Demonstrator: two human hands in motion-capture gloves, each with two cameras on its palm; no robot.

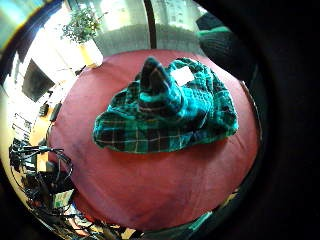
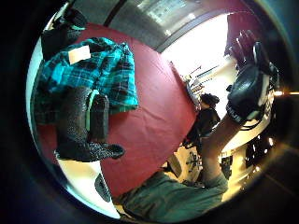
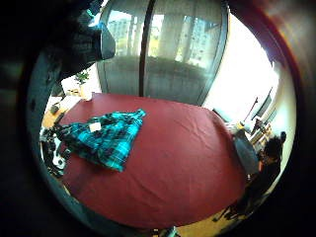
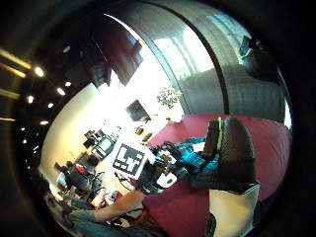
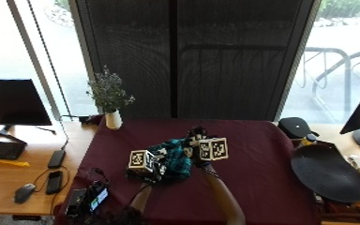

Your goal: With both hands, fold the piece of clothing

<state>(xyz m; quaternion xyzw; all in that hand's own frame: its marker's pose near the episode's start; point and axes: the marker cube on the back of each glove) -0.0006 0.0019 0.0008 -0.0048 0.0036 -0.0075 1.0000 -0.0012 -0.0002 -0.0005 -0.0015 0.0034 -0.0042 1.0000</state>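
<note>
I saw the teal plaid garment [image 5: 175,161] bunched in a heap on the maroon tablecloth [image 5: 255,159], nearer the person's edge, w/ a pale label [image 1: 182,75] showing on top. Both gloved hands hovered just above it, not touching cloth. Left hand [image 5: 147,169] was over the heap's left side; its fingers [image 2: 84,121] looked loosely bent, grasping nothing. Right hand [image 5: 200,143] was raised over the heap's right side, fingers roughly straight & released, seen best in the left thumb side view. A white vase w/ a plant [image 5: 111,105] stood at the far left corner of the table, well apart from the garment.
</note>
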